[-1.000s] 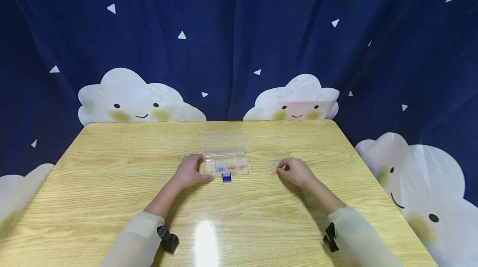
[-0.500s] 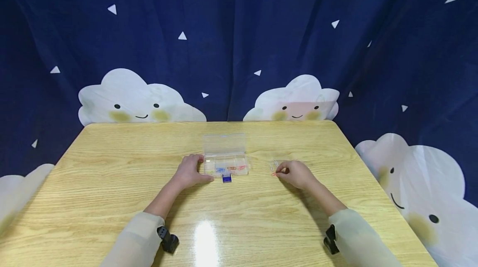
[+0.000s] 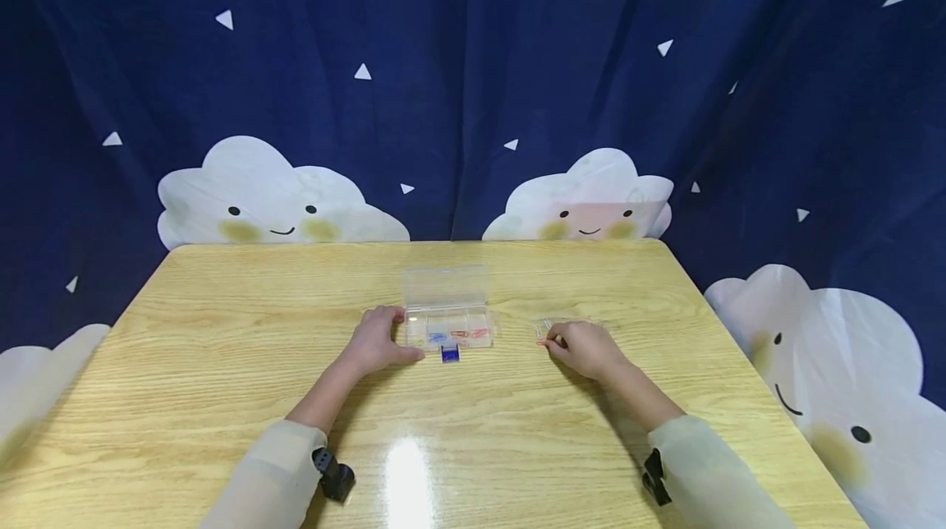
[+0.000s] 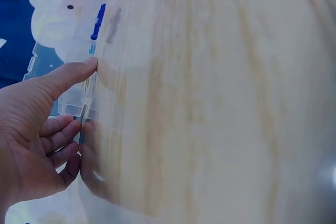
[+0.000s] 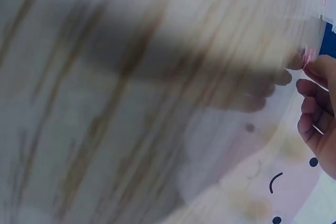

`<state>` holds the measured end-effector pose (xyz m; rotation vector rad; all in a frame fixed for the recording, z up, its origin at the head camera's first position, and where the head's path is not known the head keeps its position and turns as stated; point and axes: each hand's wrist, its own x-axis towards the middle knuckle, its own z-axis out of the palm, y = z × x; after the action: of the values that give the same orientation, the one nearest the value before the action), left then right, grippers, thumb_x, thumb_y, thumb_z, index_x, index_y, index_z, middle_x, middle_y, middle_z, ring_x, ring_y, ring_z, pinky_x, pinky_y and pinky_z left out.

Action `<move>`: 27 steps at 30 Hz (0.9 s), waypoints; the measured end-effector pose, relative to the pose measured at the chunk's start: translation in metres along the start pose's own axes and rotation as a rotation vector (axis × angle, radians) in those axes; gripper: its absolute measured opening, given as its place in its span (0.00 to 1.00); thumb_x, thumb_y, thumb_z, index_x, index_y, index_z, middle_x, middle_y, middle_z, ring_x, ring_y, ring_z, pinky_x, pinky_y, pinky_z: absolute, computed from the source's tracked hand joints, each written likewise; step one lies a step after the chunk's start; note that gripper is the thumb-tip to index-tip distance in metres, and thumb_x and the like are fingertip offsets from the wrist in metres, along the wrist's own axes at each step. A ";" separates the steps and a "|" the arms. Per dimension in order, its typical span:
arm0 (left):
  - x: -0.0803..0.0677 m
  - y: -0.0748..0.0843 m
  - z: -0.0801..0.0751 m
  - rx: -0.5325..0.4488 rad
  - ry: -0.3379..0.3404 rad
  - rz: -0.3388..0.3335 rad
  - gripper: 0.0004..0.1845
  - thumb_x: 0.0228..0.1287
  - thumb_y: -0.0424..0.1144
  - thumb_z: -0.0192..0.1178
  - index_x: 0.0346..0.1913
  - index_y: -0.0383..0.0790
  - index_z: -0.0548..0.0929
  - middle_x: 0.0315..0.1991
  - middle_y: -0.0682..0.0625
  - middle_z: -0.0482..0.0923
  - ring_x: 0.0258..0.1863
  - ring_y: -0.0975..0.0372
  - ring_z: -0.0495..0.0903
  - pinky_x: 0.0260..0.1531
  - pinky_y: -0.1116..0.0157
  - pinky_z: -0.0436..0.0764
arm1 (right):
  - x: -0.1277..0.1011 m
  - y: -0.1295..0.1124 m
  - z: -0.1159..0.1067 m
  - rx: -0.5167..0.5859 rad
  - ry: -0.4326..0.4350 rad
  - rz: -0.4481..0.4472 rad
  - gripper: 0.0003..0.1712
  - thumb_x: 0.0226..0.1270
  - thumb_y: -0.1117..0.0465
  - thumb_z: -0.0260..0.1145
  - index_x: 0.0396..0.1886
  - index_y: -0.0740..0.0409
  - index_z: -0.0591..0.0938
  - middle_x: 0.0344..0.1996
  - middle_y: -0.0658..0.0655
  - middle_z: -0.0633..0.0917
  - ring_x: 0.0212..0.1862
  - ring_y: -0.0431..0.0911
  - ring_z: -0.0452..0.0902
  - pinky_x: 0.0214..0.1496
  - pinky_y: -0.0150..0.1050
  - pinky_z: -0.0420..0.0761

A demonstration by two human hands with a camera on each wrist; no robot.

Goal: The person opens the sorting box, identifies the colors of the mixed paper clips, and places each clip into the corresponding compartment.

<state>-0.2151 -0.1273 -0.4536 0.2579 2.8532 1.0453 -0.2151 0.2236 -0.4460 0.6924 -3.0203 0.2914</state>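
Note:
A clear plastic compartment box [image 3: 416, 324] stands on the table with its lid [image 3: 445, 287] raised at the back and a blue latch [image 3: 449, 354] hanging at the front. Blue paper clips [image 3: 438, 338] and red paper clips [image 3: 460, 334] lie in separate compartments. My left hand [image 3: 375, 341] holds the box's left end, thumb at the front corner and fingers along the side. To the right of the box, my right hand [image 3: 585, 347] pinches a red paper clip [image 5: 308, 56] between thumb and index finger, low over the tabletop. White paper clips [image 3: 539, 330] lie just beyond those fingertips.
The wooden table [image 3: 296, 282] ends at the back against a dark blue curtain [image 3: 414, 85] printed with clouds and white triangles. A bright light reflection shows on the tabletop nearer the front. Each wrist carries a small black camera.
My right fingertips have shifted slightly left with the red paper clip, still near the white clips. The left hand and the box stay where they were.

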 end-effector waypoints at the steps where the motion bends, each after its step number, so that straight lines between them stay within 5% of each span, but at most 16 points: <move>1: 0.000 0.000 0.000 0.002 -0.001 0.002 0.42 0.43 0.49 0.74 0.59 0.30 0.70 0.55 0.38 0.73 0.58 0.46 0.67 0.59 0.51 0.68 | 0.000 -0.001 0.000 0.013 0.004 0.006 0.07 0.65 0.55 0.61 0.33 0.50 0.83 0.15 0.43 0.74 0.15 0.35 0.61 0.19 0.30 0.62; 10: 0.000 -0.001 0.001 0.008 -0.002 0.007 0.43 0.43 0.49 0.74 0.60 0.30 0.70 0.55 0.38 0.73 0.58 0.46 0.67 0.59 0.51 0.68 | 0.009 -0.020 -0.005 0.171 0.030 0.032 0.11 0.67 0.54 0.60 0.39 0.55 0.84 0.12 0.43 0.73 0.13 0.36 0.59 0.16 0.29 0.59; 27: 0.001 -0.002 0.001 0.014 0.000 0.008 0.42 0.43 0.49 0.74 0.59 0.30 0.70 0.54 0.39 0.73 0.58 0.47 0.67 0.59 0.51 0.68 | 0.040 -0.066 -0.009 0.202 0.041 -0.034 0.11 0.68 0.55 0.58 0.38 0.53 0.85 0.12 0.45 0.70 0.15 0.36 0.56 0.19 0.29 0.56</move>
<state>-0.2162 -0.1281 -0.4554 0.2702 2.8629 1.0279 -0.2227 0.1499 -0.4226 0.7397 -2.9638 0.6079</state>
